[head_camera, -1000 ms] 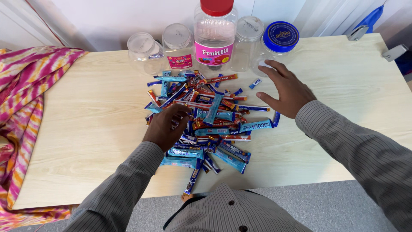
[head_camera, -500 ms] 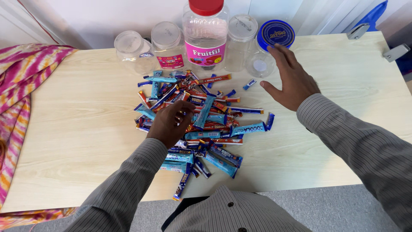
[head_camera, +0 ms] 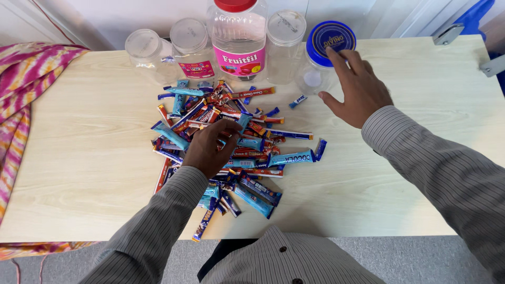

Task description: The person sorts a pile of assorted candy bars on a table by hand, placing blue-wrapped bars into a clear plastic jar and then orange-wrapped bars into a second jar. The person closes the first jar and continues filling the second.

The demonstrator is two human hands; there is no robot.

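Candy bars, blue and red wrappers mostly, lie heaped mid-table just in front of the jars, none sorted into them as far as I can see. Left hand rests on the heap, fingers curled over a few bars; whether it pinches one I cannot tell. Right hand, fingers spread, touches the blue-lidded jar at the row's right end. Beside it stand clear jars and a tall red-capped jar with a pink label. Striped cloth drapes far left of the jars.

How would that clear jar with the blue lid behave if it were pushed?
The blue-lidded jar looks empty, so probably light and easy to slide or tip. It seems tilted, so it may roll. The right hand reaches its lid.
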